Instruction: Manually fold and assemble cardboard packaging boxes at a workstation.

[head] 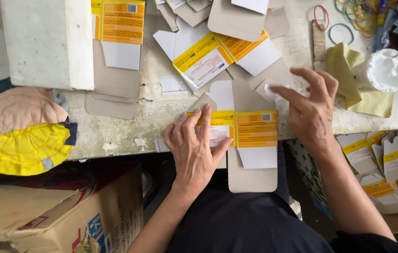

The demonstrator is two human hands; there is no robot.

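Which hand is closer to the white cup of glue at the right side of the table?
The right hand. It hovers over the flat carton's top flap, just left of the white cup. The left hand presses on the carton's left panel, much farther away.

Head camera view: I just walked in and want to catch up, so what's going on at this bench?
A person is working on a flat, unfolded yellow and orange carton blank lying at the edge of the worktable. The left hand presses down flat on its left panel, while the right hand touches a flap at its upper right. More flat blanks lie scattered further back, beside a white cup and rubber bands.
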